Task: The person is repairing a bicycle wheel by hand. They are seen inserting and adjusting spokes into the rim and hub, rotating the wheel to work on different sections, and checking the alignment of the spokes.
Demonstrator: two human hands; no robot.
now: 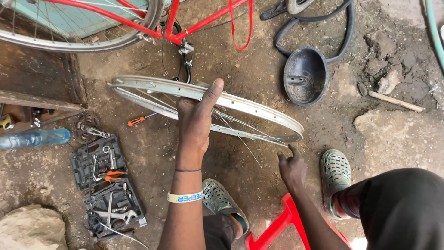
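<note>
A bare metal bicycle wheel rim [259, 109] with loose spokes stands tilted over the dirt floor in front of me. My left hand [196, 120] grips its upper edge near the middle, thumb pressed on the rim's outer face. My right hand [292, 167] is lower right, below the rim, index finger pointing up towards its right end where a thin spoke [247, 146] hangs; it holds nothing I can make out. I wear a wristband and a thin black band on the left wrist.
A red bicycle [152, 21] stands at the top. An open tool case [106, 185] with wrenches and pliers lies at left, with an orange screwdriver [138, 120] and a plastic bottle [34, 138]. A black bowl [305, 76] and inner tube sit top right. Red stool [277, 227] below.
</note>
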